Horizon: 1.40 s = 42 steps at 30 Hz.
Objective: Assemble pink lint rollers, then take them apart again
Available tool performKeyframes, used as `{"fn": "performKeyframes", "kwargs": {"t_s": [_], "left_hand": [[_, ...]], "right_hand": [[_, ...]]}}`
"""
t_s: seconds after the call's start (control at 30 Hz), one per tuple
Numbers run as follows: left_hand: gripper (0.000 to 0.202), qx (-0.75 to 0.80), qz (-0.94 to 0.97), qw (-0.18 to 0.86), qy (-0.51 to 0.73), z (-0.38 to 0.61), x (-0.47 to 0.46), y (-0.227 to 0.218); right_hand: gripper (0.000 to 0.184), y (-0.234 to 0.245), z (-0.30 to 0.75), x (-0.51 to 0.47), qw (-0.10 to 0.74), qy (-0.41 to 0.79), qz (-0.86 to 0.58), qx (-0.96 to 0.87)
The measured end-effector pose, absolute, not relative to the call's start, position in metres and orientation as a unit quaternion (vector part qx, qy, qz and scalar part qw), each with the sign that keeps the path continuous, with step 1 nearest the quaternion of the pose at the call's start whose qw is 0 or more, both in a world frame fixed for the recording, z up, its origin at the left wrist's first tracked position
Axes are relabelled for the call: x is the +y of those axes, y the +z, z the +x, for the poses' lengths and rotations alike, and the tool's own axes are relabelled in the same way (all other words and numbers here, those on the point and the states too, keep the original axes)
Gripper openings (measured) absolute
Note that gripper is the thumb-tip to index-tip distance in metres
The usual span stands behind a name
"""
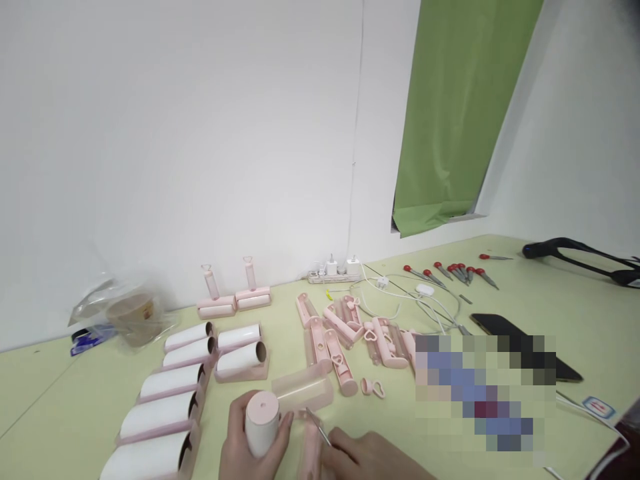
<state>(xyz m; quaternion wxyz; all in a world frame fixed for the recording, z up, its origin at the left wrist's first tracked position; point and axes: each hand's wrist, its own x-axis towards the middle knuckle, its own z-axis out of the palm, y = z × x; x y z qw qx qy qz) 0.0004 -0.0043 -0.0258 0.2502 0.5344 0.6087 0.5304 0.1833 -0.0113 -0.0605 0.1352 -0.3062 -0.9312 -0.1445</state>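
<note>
My left hand (240, 443) is closed around a white lint roll with a pink end cap (263, 417), held upright with the cap facing up. My right hand (367, 457) grips a thin metal tool (319, 428), its tip pointing up and left; I cannot tell what kind it is. Under that tip lies a pink lint roller body (310, 450), partly cut off by the lower edge. Just beyond both hands is a translucent pink cover (303, 391). A small pink heart-shaped piece (374, 388) rests to the right of it.
White rolls in pink holders (163, 415) line the left. Two assembled rollers (216, 305) stand near the wall. Pink roller parts (340, 327) lie mid-table. Behind are a power strip (333, 272), cables (425, 300), several red-ended tools (455, 270) and a phone (493, 325). One patch is pixelated.
</note>
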Motion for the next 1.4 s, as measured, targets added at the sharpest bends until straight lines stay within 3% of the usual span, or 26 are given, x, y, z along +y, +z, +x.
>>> {"fn": "performKeyframes", "kwargs": {"t_s": [0.13,0.23,0.37,0.43,0.6,0.83,1.0,1.13,1.23,1.4], "left_hand": [[0.033,0.604,0.586,0.219,0.493,-0.005,-0.003,-0.023],[0.026,0.615,0.629,0.2,0.431,-0.006,-0.003,-0.024],[0.02,0.608,0.682,0.142,0.38,-0.005,-0.005,-0.034],[0.021,0.59,0.708,0.09,0.377,-0.006,-0.005,-0.042],[0.036,0.475,0.807,-0.043,0.35,-0.015,0.0,-0.058],[0.037,0.415,0.852,-0.116,0.297,-0.017,0.001,-0.059],[0.04,0.419,0.86,-0.121,0.265,-0.014,-0.002,-0.062],[0.035,0.432,0.838,-0.096,0.318,-0.013,0.0,-0.056],[0.03,0.52,0.772,-0.006,0.366,-0.015,0.001,-0.045],[0.032,0.591,0.634,0.205,0.454,-0.016,0.003,-0.024]], "right_hand": [[0.014,-0.052,0.195,-0.004,0.142,-0.143,-0.297,-0.933],[0.023,-0.045,0.2,0.001,0.223,-0.086,-0.323,-0.916],[0.025,-0.028,0.193,0.005,0.367,0.117,-0.35,-0.854],[0.024,-0.019,0.184,0.006,0.397,0.205,-0.35,-0.823],[0.035,-0.01,0.164,0.007,0.33,0.252,-0.353,-0.838],[0.039,-0.024,0.161,0.008,0.333,0.308,-0.349,-0.82],[0.043,-0.024,0.161,0.004,0.332,0.321,-0.389,-0.798],[0.041,-0.017,0.163,0.009,0.375,0.342,-0.361,-0.783],[0.035,-0.007,0.168,0.022,0.388,0.299,-0.384,-0.783],[0.029,0.001,0.177,0.044,0.297,0.217,-0.443,-0.818]]}}
